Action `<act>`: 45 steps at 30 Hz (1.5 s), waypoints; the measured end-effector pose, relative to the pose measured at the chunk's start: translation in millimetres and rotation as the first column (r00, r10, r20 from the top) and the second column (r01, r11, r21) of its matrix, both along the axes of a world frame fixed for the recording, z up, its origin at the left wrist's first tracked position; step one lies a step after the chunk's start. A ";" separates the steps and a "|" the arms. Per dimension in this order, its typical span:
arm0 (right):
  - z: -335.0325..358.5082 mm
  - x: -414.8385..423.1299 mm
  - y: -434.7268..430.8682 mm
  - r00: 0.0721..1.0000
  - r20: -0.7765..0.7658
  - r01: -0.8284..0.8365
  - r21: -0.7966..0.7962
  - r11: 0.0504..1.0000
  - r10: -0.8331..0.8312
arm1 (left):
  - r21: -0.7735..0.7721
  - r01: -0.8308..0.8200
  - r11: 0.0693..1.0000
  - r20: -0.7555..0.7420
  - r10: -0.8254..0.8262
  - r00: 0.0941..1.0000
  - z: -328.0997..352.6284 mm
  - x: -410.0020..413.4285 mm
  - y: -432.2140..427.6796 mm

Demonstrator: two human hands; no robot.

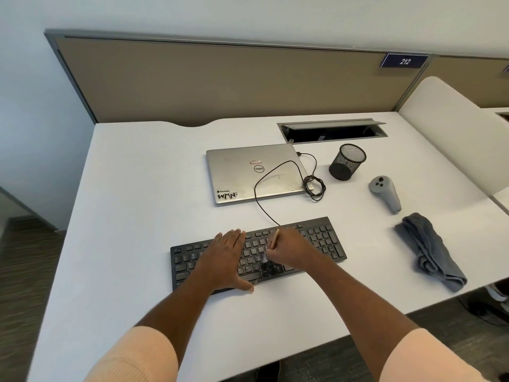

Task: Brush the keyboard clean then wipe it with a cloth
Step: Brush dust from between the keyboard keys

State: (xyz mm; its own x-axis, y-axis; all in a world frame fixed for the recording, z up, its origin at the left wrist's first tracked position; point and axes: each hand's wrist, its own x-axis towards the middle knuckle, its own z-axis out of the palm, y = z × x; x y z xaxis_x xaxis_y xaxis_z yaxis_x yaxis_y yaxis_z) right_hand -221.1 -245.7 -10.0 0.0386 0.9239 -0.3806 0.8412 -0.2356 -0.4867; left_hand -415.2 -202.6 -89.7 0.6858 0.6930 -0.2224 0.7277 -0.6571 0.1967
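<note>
A black keyboard (322, 238) lies on the white desk (132, 205) in front of me. My left hand (224, 259) rests flat on its left half, fingers straight, thumb at the front edge. My right hand (292, 249) pinches a small brush (274, 239) with a light wooden handle; its pale bristle end touches the keys near the keyboard's middle. A crumpled grey cloth (431, 250) lies on the desk to the right of the keyboard, apart from both hands.
A shut silver laptop (248, 172) sits behind the keyboard, with the black cable (314, 186) looped across it. A black mesh pen cup (347, 161) and a grey handheld controller (385, 193) stand at the right. An open cable hatch (333, 130) is at the back.
</note>
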 end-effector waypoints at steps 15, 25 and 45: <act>5.8 10.9 -5.3 0.942 0.325 0.061 0.060 0.996 -0.078 | -0.008 -0.006 1.000 0.014 0.006 1.000 -2.1 -0.1 0.6; 0.7 21.0 -5.6 0.934 0.326 0.136 0.047 0.990 -0.143 | -0.004 -0.001 1.000 0.008 0.001 1.000 2.9 -0.1 -0.3; 2.2 -28.3 10.2 0.988 -0.050 0.148 0.053 0.988 -0.145 | 0.014 -0.016 1.000 -0.015 0.017 1.000 8.5 -29.5 -2.5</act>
State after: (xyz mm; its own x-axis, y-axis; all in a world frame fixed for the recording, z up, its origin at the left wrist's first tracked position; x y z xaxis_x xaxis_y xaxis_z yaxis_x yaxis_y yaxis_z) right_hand -249.4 -235.5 -7.8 0.1590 0.9295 -0.3327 0.7761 -0.3260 -0.5398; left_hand -444.7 -205.1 -81.2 0.6710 0.7071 -0.2229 0.7412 -0.6475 0.1772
